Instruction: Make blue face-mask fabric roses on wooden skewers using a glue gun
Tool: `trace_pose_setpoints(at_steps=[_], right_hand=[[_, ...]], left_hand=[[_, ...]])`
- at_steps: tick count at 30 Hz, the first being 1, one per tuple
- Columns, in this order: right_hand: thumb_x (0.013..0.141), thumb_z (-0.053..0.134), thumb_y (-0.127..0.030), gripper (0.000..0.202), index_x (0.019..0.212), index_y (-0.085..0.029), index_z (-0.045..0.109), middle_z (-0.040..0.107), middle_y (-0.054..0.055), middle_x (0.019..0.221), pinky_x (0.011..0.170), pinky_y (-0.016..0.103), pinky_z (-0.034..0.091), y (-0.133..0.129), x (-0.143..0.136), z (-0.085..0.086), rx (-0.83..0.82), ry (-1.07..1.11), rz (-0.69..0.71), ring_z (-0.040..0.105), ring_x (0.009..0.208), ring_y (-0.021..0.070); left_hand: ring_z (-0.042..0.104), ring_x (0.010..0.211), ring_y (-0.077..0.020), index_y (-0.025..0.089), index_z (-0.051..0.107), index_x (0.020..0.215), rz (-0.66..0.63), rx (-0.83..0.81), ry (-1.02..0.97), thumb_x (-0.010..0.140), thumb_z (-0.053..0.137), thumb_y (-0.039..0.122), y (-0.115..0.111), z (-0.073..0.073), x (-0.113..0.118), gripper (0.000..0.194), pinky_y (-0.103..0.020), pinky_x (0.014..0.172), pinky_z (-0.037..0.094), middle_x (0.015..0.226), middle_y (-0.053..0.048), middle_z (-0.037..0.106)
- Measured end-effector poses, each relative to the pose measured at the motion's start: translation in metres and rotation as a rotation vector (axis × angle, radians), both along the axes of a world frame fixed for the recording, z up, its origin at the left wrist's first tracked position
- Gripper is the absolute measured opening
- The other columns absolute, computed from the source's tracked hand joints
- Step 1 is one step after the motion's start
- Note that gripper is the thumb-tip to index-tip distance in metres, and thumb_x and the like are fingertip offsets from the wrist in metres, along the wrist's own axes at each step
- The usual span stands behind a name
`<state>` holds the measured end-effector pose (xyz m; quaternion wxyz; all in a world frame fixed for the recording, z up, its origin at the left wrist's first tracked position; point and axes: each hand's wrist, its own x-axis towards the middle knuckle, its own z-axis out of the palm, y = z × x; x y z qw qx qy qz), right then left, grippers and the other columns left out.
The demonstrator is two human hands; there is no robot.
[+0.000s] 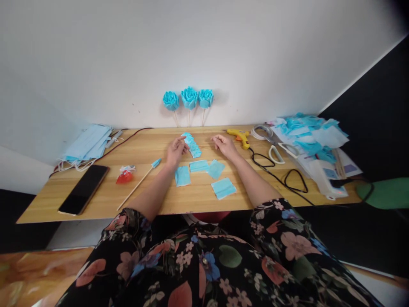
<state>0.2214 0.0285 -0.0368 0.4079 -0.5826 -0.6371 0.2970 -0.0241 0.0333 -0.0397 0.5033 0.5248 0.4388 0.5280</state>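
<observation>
My left hand point(177, 150) is over the table beside a crinkled strip of blue mask fabric point(193, 146). Its fingers are half curled and apart, the tips by the strip's left edge; whether they touch it I cannot tell. To the right, my right hand point(224, 146) has its fingers bent together in a pinch; anything between them is too small to make out. Flat blue fabric pieces point(182, 176) lie between my forearms, one of them a blue rectangle point(223, 188) nearer the front. A wooden stick point(137, 186) with a blue wrapped tip rests left of my left forearm.
Three blue fabric flowers point(189, 98) on sticks lean against the wall. A yellow glue gun point(239, 137), scissors point(276, 154) and a heap of blue scraps point(315, 132) are at right, with a power strip point(327, 179). Face masks point(87, 143) and a phone point(84, 189) lie left.
</observation>
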Motion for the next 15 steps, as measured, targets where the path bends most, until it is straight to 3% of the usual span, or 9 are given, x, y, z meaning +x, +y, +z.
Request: trace_pose_setpoints(at_steps=[7,12,15], right_hand=[[0.095,0.049,-0.035,0.027,0.088,-0.017,0.068,0.060,-0.003,0.061,0.061,0.025,0.035,0.002,-0.001,-0.001,0.025,-0.085,0.019,0.049,0.058,0.0124],[0.094,0.051,-0.033,0.027,0.075,-0.018,0.063,0.065,-0.001,0.065,0.066,0.024,0.037,0.001,-0.002,-0.001,0.031,-0.126,0.034,0.054,0.063,0.0126],[0.094,0.051,-0.032,0.028,0.073,-0.018,0.064,0.069,0.001,0.070,0.067,0.025,0.037,-0.002,-0.002,0.003,0.015,-0.184,0.025,0.056,0.066,0.0133]], left_hand=[[0.054,0.053,-0.0083,0.015,0.065,0.105,-0.058,-0.016,-0.027,0.087,0.055,0.019,0.002,0.001,-0.002,0.021,-0.021,0.057,0.040,0.068,0.002,0.067],[0.061,0.065,-0.0101,0.017,0.059,0.111,-0.037,-0.125,-0.362,0.086,0.057,0.024,0.008,0.005,-0.011,0.026,-0.023,0.069,0.047,0.074,0.002,0.064],[0.061,0.068,-0.0112,0.018,0.056,0.115,-0.016,-0.157,-0.463,0.088,0.056,0.030,0.011,0.007,-0.016,0.029,-0.025,0.074,0.047,0.075,0.002,0.061]])
